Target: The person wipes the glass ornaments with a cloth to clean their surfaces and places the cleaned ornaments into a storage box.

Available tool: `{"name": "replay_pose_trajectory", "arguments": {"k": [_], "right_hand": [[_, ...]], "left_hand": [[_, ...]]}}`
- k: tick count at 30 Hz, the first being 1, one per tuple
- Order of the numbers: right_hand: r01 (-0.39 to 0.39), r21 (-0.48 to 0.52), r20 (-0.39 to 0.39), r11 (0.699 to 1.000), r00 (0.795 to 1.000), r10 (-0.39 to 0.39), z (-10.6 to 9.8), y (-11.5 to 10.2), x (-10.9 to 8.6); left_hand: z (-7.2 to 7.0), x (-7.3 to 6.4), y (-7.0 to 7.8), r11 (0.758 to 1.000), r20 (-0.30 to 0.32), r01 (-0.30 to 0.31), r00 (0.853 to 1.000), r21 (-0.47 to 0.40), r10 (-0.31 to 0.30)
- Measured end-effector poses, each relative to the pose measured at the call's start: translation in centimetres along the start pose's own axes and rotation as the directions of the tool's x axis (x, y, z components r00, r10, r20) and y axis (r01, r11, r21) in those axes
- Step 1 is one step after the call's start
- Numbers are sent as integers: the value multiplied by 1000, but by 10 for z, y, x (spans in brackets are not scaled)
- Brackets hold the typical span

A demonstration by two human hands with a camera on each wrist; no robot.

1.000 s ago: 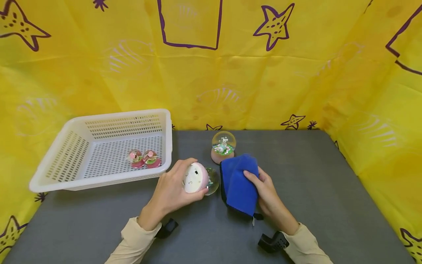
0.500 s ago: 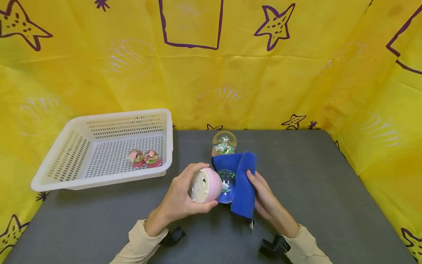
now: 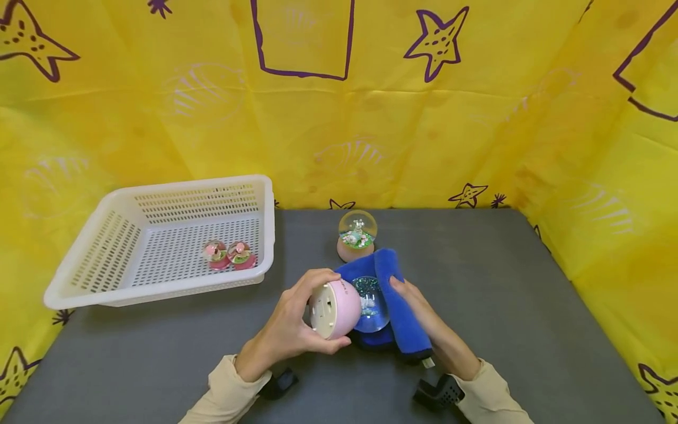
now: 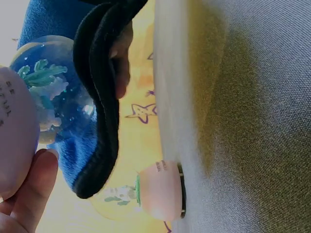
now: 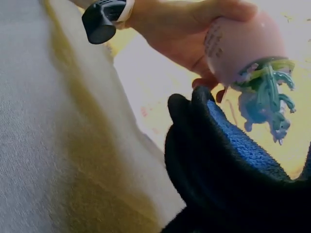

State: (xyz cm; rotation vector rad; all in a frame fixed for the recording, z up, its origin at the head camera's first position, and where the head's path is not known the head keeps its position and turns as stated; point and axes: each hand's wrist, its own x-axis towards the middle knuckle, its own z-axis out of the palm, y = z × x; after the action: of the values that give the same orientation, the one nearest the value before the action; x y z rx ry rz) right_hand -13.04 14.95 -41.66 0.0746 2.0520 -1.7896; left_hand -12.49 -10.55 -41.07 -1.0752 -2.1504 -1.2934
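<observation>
My left hand (image 3: 291, 324) grips the pink base of a snow globe (image 3: 346, 309), tipped on its side above the table with its white underside toward the left. The clear dome points right and lies against a blue cloth (image 3: 405, 312) with dark edging. My right hand (image 3: 424, 309) holds that cloth, which wraps behind and over the dome's right side; most of its fingers are hidden behind the fabric. In the left wrist view, green and white figures (image 4: 46, 80) show inside the dome. A second snow globe (image 3: 356, 238) with a peach base stands upright just behind the cloth.
A white perforated basket (image 3: 159, 288) stands at the back left, with two small pink-based globes (image 3: 229, 255) inside near its right front corner. Grey cloth covers the table (image 3: 503, 294). A yellow patterned curtain (image 3: 339, 118) hangs behind and along the sides.
My left hand has moved right and slightly nearer, bringing the globe's dome into the cloth. The cloth has gone from hanging beside the globe to folding around its dome.
</observation>
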Motion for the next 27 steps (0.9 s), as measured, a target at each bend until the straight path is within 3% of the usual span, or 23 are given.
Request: {"name": "replay_pose_trajectory", "arguments": {"k": [4, 7, 11, 15, 18, 20, 25, 27], "right_hand": [[185, 105, -48, 977, 982, -181, 2, -5, 2], [257, 136, -116, 957, 963, -243, 6, -10, -1], [284, 118, -169, 952, 950, -262, 11, -15, -3], [235, 124, -188, 964, 959, -210, 13, -15, -3], [144, 133, -164, 981, 979, -122, 13, -11, -5], [122, 130, -103, 984, 989, -109, 13, -7, -6], [203, 161, 41, 966, 976, -212, 16, -1, -6], [228, 160, 54, 960, 969, -239, 14, 0, -4]], "left_hand": [[0, 0, 0, 999, 11, -23, 1000, -34, 23], [-1, 1, 0, 997, 16, -44, 999, -67, 45], [-3, 2, 1, 994, 31, -40, 999, -105, 43], [-4, 2, -1, 994, 38, -47, 998, -98, 51], [-4, 3, -3, 996, 18, -67, 998, -54, 68], [-4, 4, -5, 998, -1, -63, 998, -19, 63], [-3, 2, -10, 998, -26, -17, 1000, 55, 18], [-3, 1, -11, 996, -32, -12, 999, 88, 15]]}}
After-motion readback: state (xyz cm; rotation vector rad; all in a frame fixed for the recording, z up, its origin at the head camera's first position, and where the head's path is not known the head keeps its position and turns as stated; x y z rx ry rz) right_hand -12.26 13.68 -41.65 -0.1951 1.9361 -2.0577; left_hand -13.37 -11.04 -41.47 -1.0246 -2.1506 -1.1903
